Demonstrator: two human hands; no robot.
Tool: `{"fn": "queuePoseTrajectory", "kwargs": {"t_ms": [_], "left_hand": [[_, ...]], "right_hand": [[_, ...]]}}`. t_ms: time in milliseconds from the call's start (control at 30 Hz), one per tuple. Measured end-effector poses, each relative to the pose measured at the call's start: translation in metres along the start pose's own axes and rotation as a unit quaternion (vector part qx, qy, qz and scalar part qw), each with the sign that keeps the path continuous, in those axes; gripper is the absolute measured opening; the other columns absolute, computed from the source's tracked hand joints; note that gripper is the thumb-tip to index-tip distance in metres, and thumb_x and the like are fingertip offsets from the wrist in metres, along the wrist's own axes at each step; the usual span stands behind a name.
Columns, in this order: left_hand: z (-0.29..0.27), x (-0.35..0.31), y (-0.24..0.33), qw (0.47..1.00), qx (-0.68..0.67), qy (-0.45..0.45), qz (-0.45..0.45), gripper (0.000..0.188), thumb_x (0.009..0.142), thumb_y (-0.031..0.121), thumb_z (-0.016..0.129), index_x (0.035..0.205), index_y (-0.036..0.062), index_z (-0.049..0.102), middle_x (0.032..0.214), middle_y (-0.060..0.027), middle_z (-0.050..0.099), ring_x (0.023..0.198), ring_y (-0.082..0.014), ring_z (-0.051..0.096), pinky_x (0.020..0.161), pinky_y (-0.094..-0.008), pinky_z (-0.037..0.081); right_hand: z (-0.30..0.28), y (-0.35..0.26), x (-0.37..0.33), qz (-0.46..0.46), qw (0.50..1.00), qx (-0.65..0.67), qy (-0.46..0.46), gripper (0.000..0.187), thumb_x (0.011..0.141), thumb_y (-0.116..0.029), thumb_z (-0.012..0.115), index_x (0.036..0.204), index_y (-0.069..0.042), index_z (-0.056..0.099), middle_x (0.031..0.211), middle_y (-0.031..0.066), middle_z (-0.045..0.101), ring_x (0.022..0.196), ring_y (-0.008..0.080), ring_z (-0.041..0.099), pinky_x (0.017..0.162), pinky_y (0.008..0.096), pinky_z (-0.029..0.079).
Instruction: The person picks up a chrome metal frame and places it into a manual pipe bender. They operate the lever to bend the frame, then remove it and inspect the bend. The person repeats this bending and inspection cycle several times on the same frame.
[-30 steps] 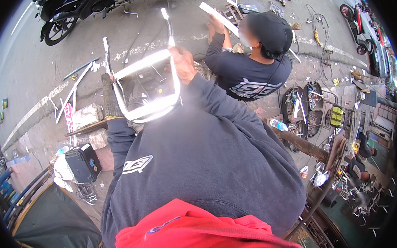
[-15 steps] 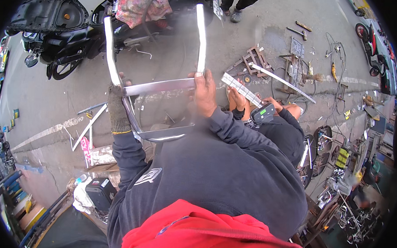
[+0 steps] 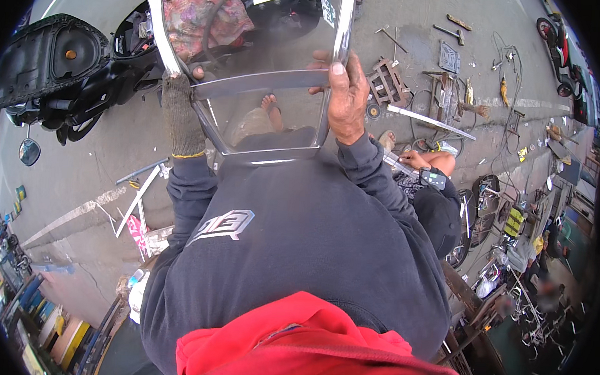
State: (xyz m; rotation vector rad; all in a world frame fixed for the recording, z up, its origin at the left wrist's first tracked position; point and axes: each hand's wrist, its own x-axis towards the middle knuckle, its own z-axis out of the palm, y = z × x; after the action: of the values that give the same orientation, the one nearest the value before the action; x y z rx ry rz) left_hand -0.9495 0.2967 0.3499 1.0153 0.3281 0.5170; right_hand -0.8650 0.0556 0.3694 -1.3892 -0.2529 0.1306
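A shiny bent metal tube frame (image 3: 261, 82) is held up in front of my chest, its two long arms reaching away toward a motorcycle (image 3: 53, 100). A flat crossbar joins the arms, and a narrower end closes the frame nearest me. My left hand (image 3: 181, 117), in a grey knit glove with bare fingertips, is closed round the left tube beside the crossbar. On the other side, my bare right hand (image 3: 349, 98) grips the right tube, thumb on top and fingers reaching behind it. The frame's far ends are cut off by the picture's top edge.
The motorcycle's seat (image 3: 63, 49) is raised; a floral cloth (image 3: 203, 19) covers part of it. Close on my right sits another person (image 3: 441, 215). A hammer (image 3: 450, 34), a metal strip (image 3: 432, 122), a brush (image 3: 476, 110) and cables lie on the ground.
The frame and both hands have moved farther from me, toward the motorcycle. My right hand has also shifted right. The seated person's hands have lowered the pale bar they held up.
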Motion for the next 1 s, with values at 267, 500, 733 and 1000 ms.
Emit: {"fn": "queuePoseTrajectory", "kwargs": {"t_ms": [267,500,733,1000], "left_hand": [[0.039,0.099,0.013,0.997,0.062,-0.04,0.036,0.044,0.104,0.033,0.053,0.136,0.0042,0.052,0.099,-0.0015,0.064,0.082,-0.0051,0.057,0.068,-0.0178,0.048],[0.049,0.157,-0.002,0.997,-0.037,-0.059,0.016,0.058,0.098,0.047,0.059,0.135,0.0029,0.05,0.105,-0.0094,0.063,0.095,-0.0168,0.062,0.08,-0.0289,0.054],[0.07,0.195,-0.012,0.991,-0.06,0.049,0.106,0.062,0.097,0.053,0.057,0.133,0.0033,0.05,0.116,-0.0139,0.062,0.099,-0.0191,0.064,0.082,-0.0329,0.058],[0.162,0.234,-0.076,0.958,-0.065,0.22,0.172,0.04,0.104,0.034,0.051,0.129,0.0025,0.052,0.113,-0.0115,0.066,0.089,-0.0176,0.067,0.073,-0.0308,0.058]], "right_hand": [[0.005,-0.027,0.08,-0.112,0.992,-0.06,0.022,0.062,0.101,-0.039,0.047,0.146,0.004,0.04,0.118,0.0188,0.063,0.097,0.0226,0.068,0.066,0.0301,0.057],[0.013,-0.03,0.135,-0.149,0.985,-0.086,0.033,0.067,0.098,-0.045,0.051,0.146,0.002,0.04,0.12,0.0181,0.062,0.102,0.0233,0.067,0.073,0.0274,0.056],[0.017,-0.031,0.241,-0.159,0.979,-0.078,-0.099,0.076,0.095,-0.05,0.058,0.146,0.003,0.039,0.12,0.0197,0.062,0.097,0.0222,0.068,0.068,0.0257,0.055],[-0.024,-0.019,0.435,-0.045,0.948,-0.029,-0.314,0.062,0.1,-0.043,0.056,0.139,0.004,0.045,0.119,0.0159,0.063,0.091,0.0174,0.067,0.059,0.0262,0.056]]}}
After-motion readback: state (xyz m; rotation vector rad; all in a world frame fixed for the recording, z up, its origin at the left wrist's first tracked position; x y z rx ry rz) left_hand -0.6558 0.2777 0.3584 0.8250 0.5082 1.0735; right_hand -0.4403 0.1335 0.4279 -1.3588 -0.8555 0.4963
